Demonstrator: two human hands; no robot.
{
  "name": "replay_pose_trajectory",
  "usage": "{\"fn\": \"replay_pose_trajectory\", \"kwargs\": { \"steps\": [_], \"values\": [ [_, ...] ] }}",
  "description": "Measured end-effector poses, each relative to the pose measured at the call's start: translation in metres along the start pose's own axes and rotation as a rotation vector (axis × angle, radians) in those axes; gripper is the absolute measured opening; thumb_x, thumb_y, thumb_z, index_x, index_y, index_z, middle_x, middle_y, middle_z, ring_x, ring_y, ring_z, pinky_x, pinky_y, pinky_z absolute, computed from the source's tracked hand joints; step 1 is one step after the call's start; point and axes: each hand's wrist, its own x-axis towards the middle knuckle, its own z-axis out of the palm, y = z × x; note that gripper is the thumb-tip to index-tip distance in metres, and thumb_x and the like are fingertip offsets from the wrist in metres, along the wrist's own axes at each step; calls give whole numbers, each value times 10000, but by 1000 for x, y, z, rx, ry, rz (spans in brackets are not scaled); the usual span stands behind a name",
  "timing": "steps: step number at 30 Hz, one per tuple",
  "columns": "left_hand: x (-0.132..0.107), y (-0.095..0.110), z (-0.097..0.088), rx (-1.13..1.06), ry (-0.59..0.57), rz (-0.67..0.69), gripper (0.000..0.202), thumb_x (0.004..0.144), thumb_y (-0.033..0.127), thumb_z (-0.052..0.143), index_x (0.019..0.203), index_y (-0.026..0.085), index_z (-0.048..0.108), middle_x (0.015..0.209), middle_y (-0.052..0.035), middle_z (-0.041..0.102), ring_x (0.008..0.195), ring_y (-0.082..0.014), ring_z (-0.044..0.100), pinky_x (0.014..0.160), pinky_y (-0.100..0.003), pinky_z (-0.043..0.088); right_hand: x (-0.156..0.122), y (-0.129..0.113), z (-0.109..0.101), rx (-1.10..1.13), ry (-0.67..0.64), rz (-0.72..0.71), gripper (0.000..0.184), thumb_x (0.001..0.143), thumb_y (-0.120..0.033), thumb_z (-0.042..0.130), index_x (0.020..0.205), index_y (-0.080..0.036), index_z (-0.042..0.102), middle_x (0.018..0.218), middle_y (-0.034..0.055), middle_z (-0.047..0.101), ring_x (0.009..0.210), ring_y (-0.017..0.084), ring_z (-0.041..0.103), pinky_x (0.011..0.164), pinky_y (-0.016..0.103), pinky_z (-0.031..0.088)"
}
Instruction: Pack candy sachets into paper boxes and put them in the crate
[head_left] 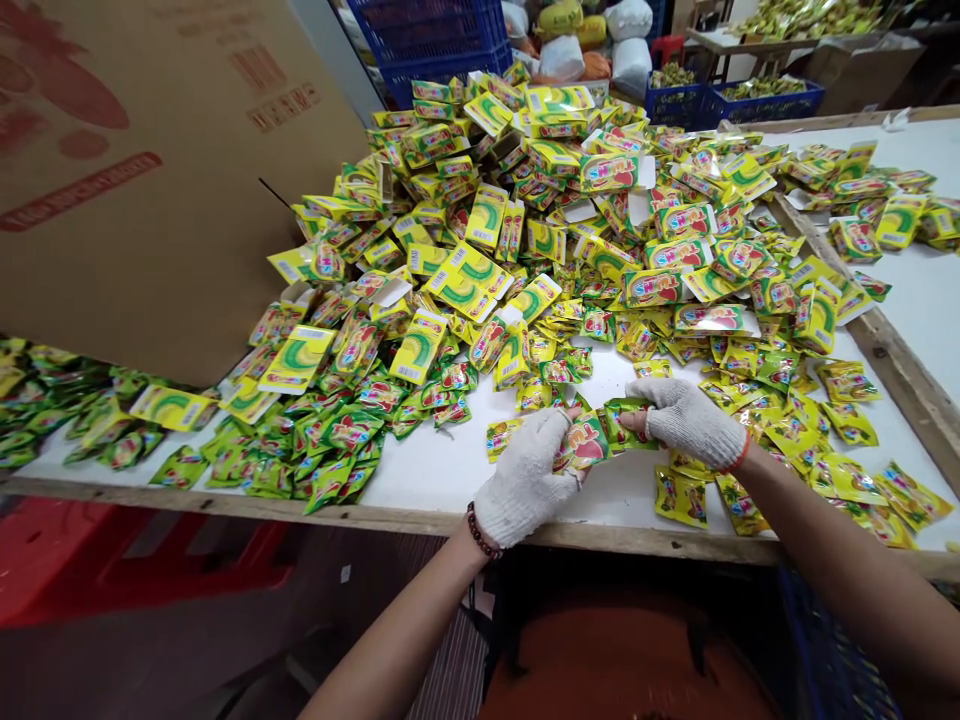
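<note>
Left hand: our left hand (525, 478), in a white knit glove with a beaded bracelet at the wrist, pinches a red-and-green foil sachet (583, 445).
Right hand: our right hand (690, 422), in a matching glove with a red thread at the wrist, pinches a green foil sachet (622, 425) just beside the first.
Fingers: both sets are closed on their sachets; we cannot tell whether the two sachets are joined.
Sachets in hand: they sit between our hands, above the wooden front edge of the white-topped table (420, 513).
Nearby: loose yellow sachets (780, 430) lie toward the right edge, and green ones (315, 460) toward the left.
Behind: flattened yellow-green cartons (480, 240) heap across the middle, up to a cardboard sheet (150, 170) at the back left corner.
Beyond: blue plastic crates (750, 105) stand past the far edge.
</note>
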Motion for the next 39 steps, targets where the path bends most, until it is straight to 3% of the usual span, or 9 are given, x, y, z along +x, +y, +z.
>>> {"fn": "replay_pose_trajectory", "kwargs": {
  "steps": [5, 9, 14, 20, 25, 29, 33, 36, 39],
  "values": [
    [-4, 3, 12, 23, 63, 57, 551, 792, 189, 656, 1320, 111, 519, 1188, -148, 641, 1127, -273, 601, 992, -411, 519, -1, -4, 2, -190, -59, 33, 156, 748, -325, 613, 689, -182, 591, 606, -27, 547, 581, 118, 478, 545, 247, 339],
    [-4, 3, 21, 94, 72, 114, 547, 796, 178, 653, 1320, 103, 517, 1182, -161, 637, 1112, -281, 604, 985, -417, 523, -2, -4, 9, -381, 59, 4, 100, 744, -286, 620, 711, -191, 611, 607, -21, 528, 604, 132, 474, 572, 262, 323],
    [-2, 0, 16, 148, 146, 88, 591, 781, 162, 652, 1348, 133, 487, 1183, -148, 636, 1108, -276, 607, 979, -411, 529, -1, 1, 11, 67, 19, 96, 171, 748, -322, 628, 858, -199, 585, 579, -40, 559, 524, 129, 517, 518, 241, 371],
    [1, 4, 16, 208, 174, 141, 628, 765, 143, 642, 1368, 140, 468, 1171, -147, 636, 1089, -281, 612, 953, -417, 537, 1, 0, 23, -29, 158, -18, 138, 686, -179, 574, 585, -191, 480, 538, -50, 473, 522, 87, 454, 487, 203, 336],
    [-1, 2, 15, 224, 162, 100, 607, 777, 155, 642, 1364, 135, 485, 1175, -157, 628, 1080, -292, 612, 939, -431, 542, -6, -3, 22, 238, -149, 193, 160, 804, -285, 546, 883, -179, 638, 533, -49, 548, 409, 97, 523, 413, 197, 395],
    [-3, 0, 11, 169, 163, 143, 577, 824, 170, 604, 1384, 135, 470, 1183, -161, 625, 1102, -283, 603, 948, -425, 536, -11, -8, 26, 319, -393, 127, 288, 859, -345, 567, 1078, -168, 633, 598, -21, 642, 446, 109, 589, 452, 200, 457],
    [-5, 4, 7, 110, 74, 120, 577, 814, 162, 598, 1380, 137, 491, 1213, -164, 623, 1136, -285, 596, 971, -427, 519, -11, -10, 22, 363, -505, 86, 315, 842, -437, 624, 1018, -177, 652, 674, -4, 684, 434, 87, 567, 453, 195, 435],
    [-8, 10, 0, 50, -116, 74, 570, 783, 170, 624, 1346, 149, 538, 1203, -145, 642, 1109, -281, 611, 950, -418, 521, -7, -1, 3, 225, -319, 185, 329, 831, -477, 617, 824, -152, 669, 685, 32, 686, 434, 92, 534, 441, 218, 408],
    [-10, 13, -6, -22, -263, 109, 504, 777, 337, 712, 1239, 158, 621, 1198, -140, 650, 1084, -288, 620, 936, -423, 523, 3, 18, -20, -137, 105, 158, 255, 839, -389, 583, 744, -166, 662, 684, 36, 660, 545, 136, 554, 538, 256, 419]
  ]
}}
